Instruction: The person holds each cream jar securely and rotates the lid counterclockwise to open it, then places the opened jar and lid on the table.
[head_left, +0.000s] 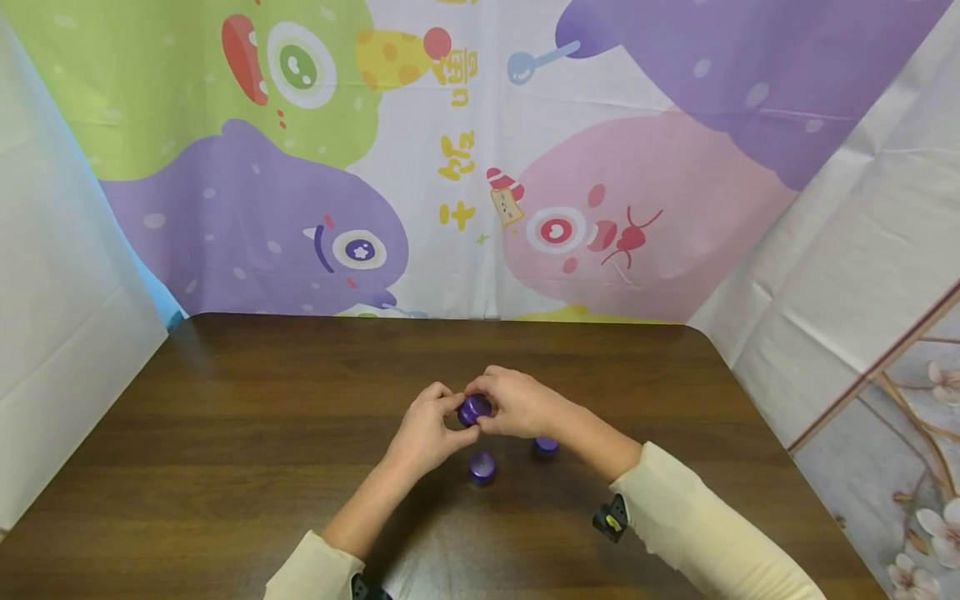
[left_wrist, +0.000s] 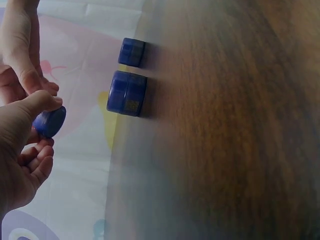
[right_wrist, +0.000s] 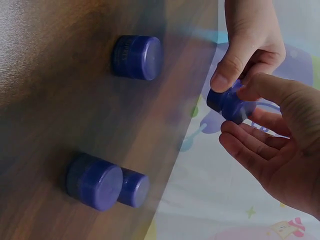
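Observation:
A small purple jar [head_left: 474,409] is held above the table between both hands. My left hand [head_left: 427,429] pinches its darker end, the thumb laid along the side in the right wrist view. From the other side my right hand [head_left: 521,404] pinches the lid end [right_wrist: 237,107] between thumb and fingers. Whether lid and body are apart cannot be seen. On the table, one upright purple jar [head_left: 482,468] stands close below the hands. The right wrist view shows a larger jar [right_wrist: 95,181] and a smaller one [right_wrist: 135,188] side by side.
The brown wooden table [head_left: 225,450] ends at a cartoon-printed curtain [head_left: 450,275] at the back. White cloth [head_left: 60,317] hangs on the left, and a flowered panel [head_left: 900,450] stands on the right. The right forearm partly covers a purple jar [head_left: 546,447] in the head view.

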